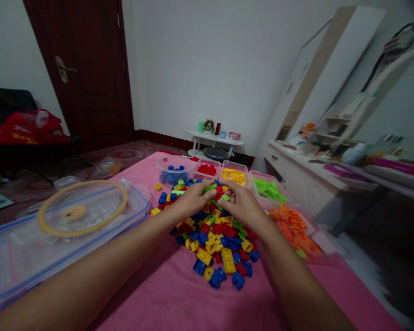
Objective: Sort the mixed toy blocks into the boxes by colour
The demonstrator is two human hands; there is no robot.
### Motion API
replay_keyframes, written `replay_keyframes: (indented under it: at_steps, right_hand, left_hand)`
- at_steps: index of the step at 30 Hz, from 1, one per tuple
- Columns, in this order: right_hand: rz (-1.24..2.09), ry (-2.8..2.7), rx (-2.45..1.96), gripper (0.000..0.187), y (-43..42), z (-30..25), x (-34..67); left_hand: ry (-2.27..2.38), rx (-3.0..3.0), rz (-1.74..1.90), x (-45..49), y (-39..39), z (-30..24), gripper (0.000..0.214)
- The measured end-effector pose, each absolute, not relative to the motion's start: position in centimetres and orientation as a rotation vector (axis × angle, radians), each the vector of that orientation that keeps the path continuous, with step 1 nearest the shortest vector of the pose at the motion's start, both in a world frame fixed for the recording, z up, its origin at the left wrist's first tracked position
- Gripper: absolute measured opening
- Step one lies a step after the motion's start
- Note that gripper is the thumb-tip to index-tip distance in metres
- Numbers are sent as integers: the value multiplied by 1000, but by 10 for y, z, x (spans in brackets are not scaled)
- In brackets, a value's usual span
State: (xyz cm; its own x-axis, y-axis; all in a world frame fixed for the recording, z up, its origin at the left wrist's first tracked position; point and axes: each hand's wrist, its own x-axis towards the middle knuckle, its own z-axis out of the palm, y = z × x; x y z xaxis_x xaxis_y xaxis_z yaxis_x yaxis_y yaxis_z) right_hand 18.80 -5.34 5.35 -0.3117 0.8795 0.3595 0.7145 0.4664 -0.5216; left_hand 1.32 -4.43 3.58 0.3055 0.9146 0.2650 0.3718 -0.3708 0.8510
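Observation:
Both hands meet over the far part of a loose heap of toy building blocks (212, 243) in red, yellow, blue and green. My left hand (193, 198) is closed, with a green building block (209, 188) between thumb and fingers. Facing it, my right hand (243, 204) has its fingers curled round another green building block (225, 197). A red building block (219, 191) shows between the two hands; which hand touches it, I cannot tell. Fingers partly cover these small pieces.
Behind the heap stand a round tub (162, 171) of blue blocks and clear boxes with red blocks (207, 169), yellow blocks (233, 176) and green blocks (267, 187). Orange blocks (291, 223) lie at right. Stacked lids (17, 243) cover the left side of the pink cloth (152, 294).

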Motion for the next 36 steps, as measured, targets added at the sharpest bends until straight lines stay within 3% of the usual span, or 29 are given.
replay_keyframes:
  at_steps: [4, 10, 18, 24, 27, 31, 36]
  right_hand:
    - [510, -2165, -1147, 50, -57, 50, 180]
    - [669, -2009, -1196, 31, -58, 53, 183]
    - [193, -1621, -1880, 36, 14, 90, 280]
    - [-205, -1617, -2068, 73, 39, 93, 320]
    - [-260, -1736, -1936, 52, 27, 84, 299]
    - [50, -1988, -1696, 19, 4, 65, 257]
    - [252, -2066, -1623, 12, -17, 45, 225]
  left_hand:
    - [917, 1629, 872, 19, -52, 33, 77]
    - [872, 1544, 926, 17, -49, 33, 82]
    - [1010, 1542, 1039, 8, -32, 39, 51]
    - [1053, 1795, 1074, 3, -20, 24, 30]
    - [1154, 1955, 1110, -1, -18, 22, 29]
    - [1285, 2109, 1055, -10, -18, 30, 27]
    - [1398, 2258, 949, -19, -18, 38, 25]
